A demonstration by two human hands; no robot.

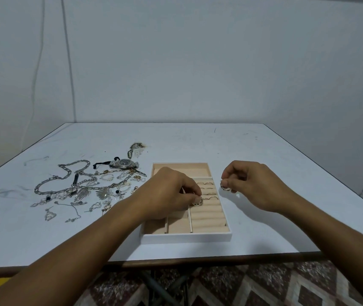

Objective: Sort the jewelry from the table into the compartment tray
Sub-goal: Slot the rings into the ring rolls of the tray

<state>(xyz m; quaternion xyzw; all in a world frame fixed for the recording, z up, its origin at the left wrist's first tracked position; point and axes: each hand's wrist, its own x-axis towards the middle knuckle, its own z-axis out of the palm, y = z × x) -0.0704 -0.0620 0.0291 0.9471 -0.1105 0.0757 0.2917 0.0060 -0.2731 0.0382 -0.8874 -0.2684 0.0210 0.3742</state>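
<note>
- The compartment tray (187,237) sits on the counter (264,228), mostly under the left hand (171,191) and just inside of the right hand (253,186). White walls, beige lining.
- Left hand's fingertips are pinching a chunky ring (198,202) right on the padded ring rolls (209,217).
- Just past those fingertips, a few thin rings (208,193) are tucked into the roll slots.
- Right hand is curled up, pinching a second chunky ring (226,187) beside the tray's right wall, not inside it.
- There's a long compartment (182,168) beyond the left knuckles and narrow ones under that wrist, partly hidden by the hand.
- The rest of the jewelry pile (81,191) is loose on the counter, out to the left of the left hand: chains, pendants, small bits, and a watch (125,163) at the far side.
</note>
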